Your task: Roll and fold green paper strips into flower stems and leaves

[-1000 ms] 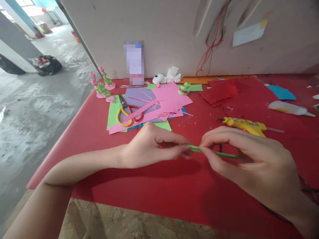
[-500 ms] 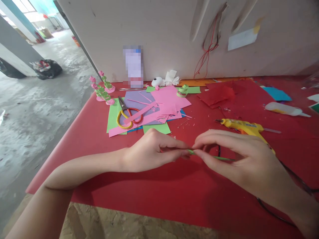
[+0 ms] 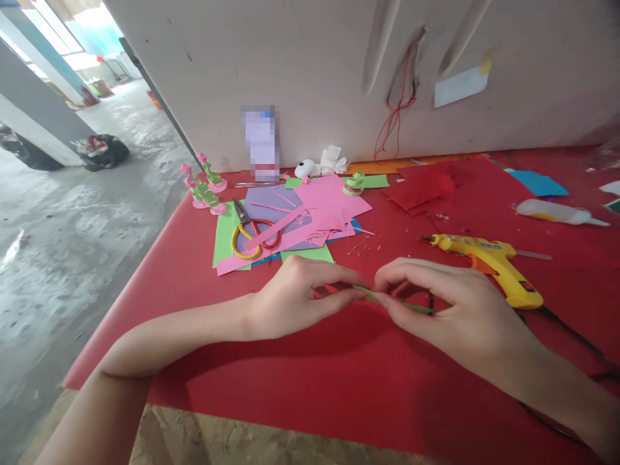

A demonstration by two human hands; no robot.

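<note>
A thin green paper strip [image 3: 417, 309] runs between my two hands, just above the red tabletop [image 3: 290, 374]. My left hand [image 3: 295, 297] pinches one end between thumb and fingertips. Right beside it, the thumb and fingers of my right hand [image 3: 445, 297] close on the same strip, and its free end passes under the curled palm. The fingertips of both hands nearly touch, hiding part of the strip. Behind my left hand lie scissors [image 3: 242, 216] with a yellow and a red handle, resting on coloured paper. A yellow glue gun [image 3: 504, 258] lies just beyond my right hand.
Pink paper [image 3: 329, 194] and scraps spread over purple and green sheets. Small paper flowers [image 3: 206, 187] stand at the back left. A curled green strip [image 3: 356, 184], a glue bottle [image 3: 557, 212] and crumpled red paper [image 3: 426, 184] lie farther back. The glue gun's cord [image 3: 576, 336] trails right.
The camera view has shifted slightly. My right hand has drawn a little back and right, showing more of the glue gun; a bit more green strip shows at my left fingertips.
</note>
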